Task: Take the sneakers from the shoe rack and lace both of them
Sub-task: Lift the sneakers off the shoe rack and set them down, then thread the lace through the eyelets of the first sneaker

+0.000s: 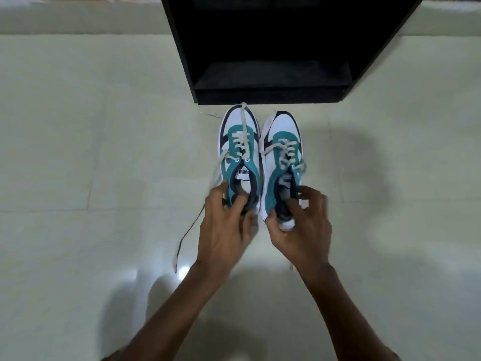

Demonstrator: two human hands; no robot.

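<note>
Two white, teal and navy sneakers sit side by side with toes pointing away from me, just in front of the black shoe rack. My left hand grips the heel collar of the left sneaker. My right hand grips the heel of the right sneaker. Both carry loose cream laces, threaded only partway. One lace end trails down to the left of the left sneaker. Whether the soles touch the floor I cannot tell.
The rack's lowest shelf shows dark with nothing on it. Pale glossy floor tiles spread all around. My shadow falls to the right and below my arms.
</note>
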